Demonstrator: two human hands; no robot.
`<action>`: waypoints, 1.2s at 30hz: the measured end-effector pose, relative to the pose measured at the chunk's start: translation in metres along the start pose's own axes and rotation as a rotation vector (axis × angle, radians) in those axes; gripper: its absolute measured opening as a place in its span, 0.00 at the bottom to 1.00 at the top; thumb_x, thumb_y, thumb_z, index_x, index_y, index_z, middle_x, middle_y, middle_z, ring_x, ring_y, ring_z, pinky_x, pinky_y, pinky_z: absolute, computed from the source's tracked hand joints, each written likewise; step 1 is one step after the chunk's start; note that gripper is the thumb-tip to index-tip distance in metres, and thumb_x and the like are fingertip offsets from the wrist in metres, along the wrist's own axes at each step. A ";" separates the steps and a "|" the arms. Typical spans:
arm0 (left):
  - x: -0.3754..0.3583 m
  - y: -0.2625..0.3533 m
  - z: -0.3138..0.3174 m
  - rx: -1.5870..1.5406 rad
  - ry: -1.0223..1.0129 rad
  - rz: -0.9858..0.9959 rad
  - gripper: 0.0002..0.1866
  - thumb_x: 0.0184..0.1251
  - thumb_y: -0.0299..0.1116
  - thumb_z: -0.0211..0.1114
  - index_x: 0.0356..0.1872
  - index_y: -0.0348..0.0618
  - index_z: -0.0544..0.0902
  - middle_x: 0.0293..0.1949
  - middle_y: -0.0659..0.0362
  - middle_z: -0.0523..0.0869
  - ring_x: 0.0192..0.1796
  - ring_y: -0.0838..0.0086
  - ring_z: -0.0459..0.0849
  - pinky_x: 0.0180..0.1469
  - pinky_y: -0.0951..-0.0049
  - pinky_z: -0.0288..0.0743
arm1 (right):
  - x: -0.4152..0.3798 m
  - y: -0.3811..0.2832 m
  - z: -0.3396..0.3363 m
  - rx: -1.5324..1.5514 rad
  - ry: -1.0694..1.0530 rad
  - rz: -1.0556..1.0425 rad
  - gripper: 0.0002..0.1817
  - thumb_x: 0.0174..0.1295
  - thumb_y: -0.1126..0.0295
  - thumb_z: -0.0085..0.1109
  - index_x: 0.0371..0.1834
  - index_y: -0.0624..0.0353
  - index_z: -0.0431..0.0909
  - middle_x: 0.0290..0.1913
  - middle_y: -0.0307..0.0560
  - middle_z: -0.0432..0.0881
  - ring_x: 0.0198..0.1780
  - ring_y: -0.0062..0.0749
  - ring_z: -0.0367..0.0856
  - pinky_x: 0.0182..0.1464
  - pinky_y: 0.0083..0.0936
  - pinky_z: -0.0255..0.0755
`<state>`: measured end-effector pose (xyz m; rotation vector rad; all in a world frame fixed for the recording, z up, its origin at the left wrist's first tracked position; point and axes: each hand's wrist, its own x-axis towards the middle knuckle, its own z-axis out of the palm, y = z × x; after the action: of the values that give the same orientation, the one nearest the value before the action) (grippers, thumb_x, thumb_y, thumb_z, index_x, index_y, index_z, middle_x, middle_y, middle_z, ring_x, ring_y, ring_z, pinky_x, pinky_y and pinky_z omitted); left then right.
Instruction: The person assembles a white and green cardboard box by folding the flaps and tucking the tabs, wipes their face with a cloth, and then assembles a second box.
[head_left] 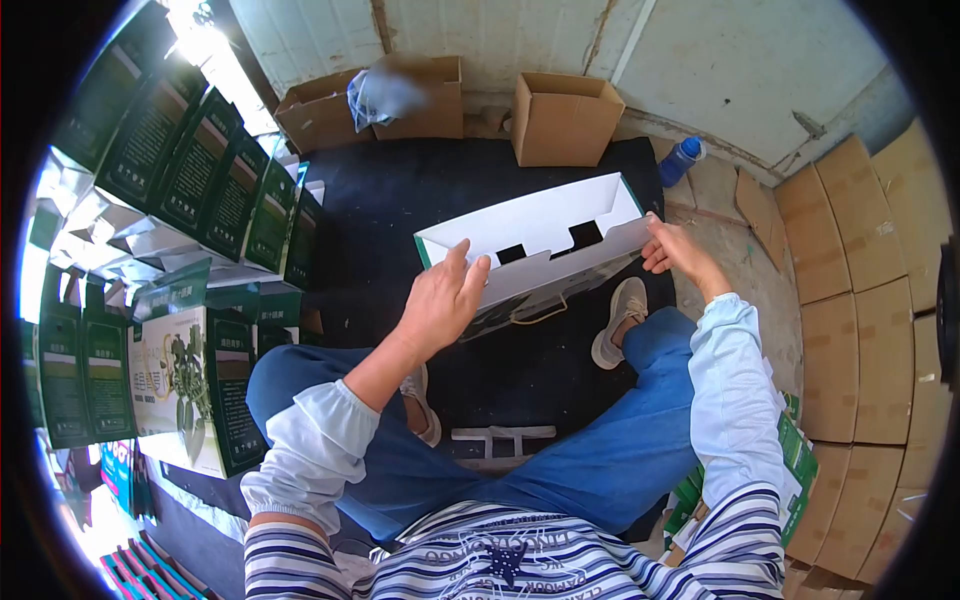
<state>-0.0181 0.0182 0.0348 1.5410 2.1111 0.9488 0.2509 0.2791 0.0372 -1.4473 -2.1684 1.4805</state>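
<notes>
A gift carton (545, 262) with an open top, white inside and green at its edges, stands tilted before me above the black mat. Two dark cut-outs show in its inner wall, and a cord handle (540, 312) hangs on the near side. My left hand (440, 300) lies against the carton's left end, thumb and forefinger spread apart; its other fingers are partly hidden. At the right end, my right hand (678, 252) pinches the corner of the near wall, thumb on top and fingers curled below. A white cut-out strip (503, 434) lies between my legs.
Printed green cartons (190, 370) are stacked at the left. Brown boxes (855, 320) form a wall at the right. Two open brown boxes (425, 105) (565, 120) and a blue bottle (680, 160) stand along the far side. Green printed packaging (797, 470) lies beside my right arm.
</notes>
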 end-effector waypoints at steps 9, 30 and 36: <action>0.004 0.011 0.011 0.127 0.086 -0.015 0.31 0.73 0.44 0.48 0.64 0.25 0.60 0.40 0.40 0.83 0.47 0.47 0.81 0.50 0.56 0.73 | 0.013 -0.017 0.030 -0.762 0.397 -0.007 0.42 0.70 0.42 0.23 0.33 0.69 0.82 0.33 0.65 0.83 0.43 0.58 0.81 0.48 0.47 0.72; 0.006 -0.015 0.046 0.631 -0.026 0.265 0.40 0.59 0.52 0.63 0.65 0.32 0.64 0.66 0.45 0.65 0.68 0.52 0.62 0.67 0.46 0.53 | -0.004 -0.032 0.067 -0.968 0.057 -0.653 0.41 0.48 0.55 0.71 0.67 0.53 0.66 0.67 0.54 0.65 0.68 0.48 0.62 0.68 0.39 0.59; 0.006 -0.016 0.050 0.649 -0.095 0.242 0.35 0.63 0.50 0.60 0.62 0.32 0.67 0.63 0.47 0.70 0.67 0.55 0.64 0.66 0.45 0.52 | 0.005 -0.031 0.064 -0.980 -0.090 -0.572 0.37 0.50 0.52 0.69 0.64 0.52 0.70 0.64 0.52 0.70 0.66 0.45 0.65 0.65 0.38 0.62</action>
<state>0.0006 0.0362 -0.0116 2.1285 2.3257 0.2335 0.1920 0.2400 0.0271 -0.7281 -3.1691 0.2651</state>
